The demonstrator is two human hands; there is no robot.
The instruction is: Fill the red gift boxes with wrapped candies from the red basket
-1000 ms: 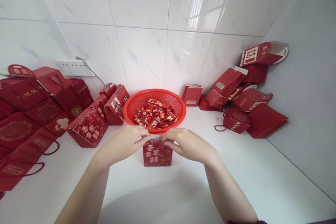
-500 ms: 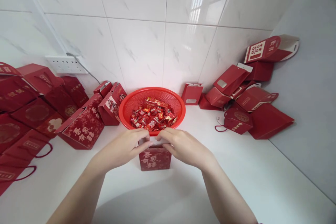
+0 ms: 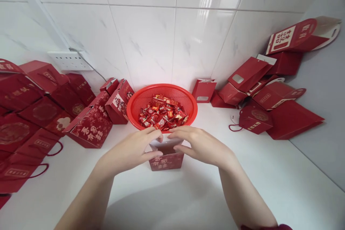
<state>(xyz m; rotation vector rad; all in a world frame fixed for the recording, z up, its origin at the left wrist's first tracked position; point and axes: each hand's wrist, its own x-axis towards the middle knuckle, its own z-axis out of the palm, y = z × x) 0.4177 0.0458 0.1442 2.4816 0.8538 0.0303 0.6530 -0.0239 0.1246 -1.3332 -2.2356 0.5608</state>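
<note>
A red patterned paper gift box (image 3: 166, 162) stands upright on the white counter in front of me, its mouth gaping and its pale inside showing. At the left of that mouth is my left hand (image 3: 134, 147), thumb and fingers apart, the thumb tip by the front rim. My right hand (image 3: 201, 145) mirrors it on the right, its thumb at the opening and its fingers stretched over the white back flap. Both hands touch or nearly touch the rim. Just behind sits a red plastic basket (image 3: 194, 106) with many wrapped candies (image 3: 163, 113) in it.
Patterned boxes (image 3: 93, 124) stand left of the basket. Red boxes with cord handles (image 3: 32, 143) are stacked farther left, below a wall socket (image 3: 70, 61). A small box (image 3: 204, 91) and a pile of red boxes (image 3: 252, 93) line the right, by the tiled wall.
The box's mouth has widened and more of its inside shows. My thumbs and fingers have spread farther apart. The whole view has shifted slightly.
</note>
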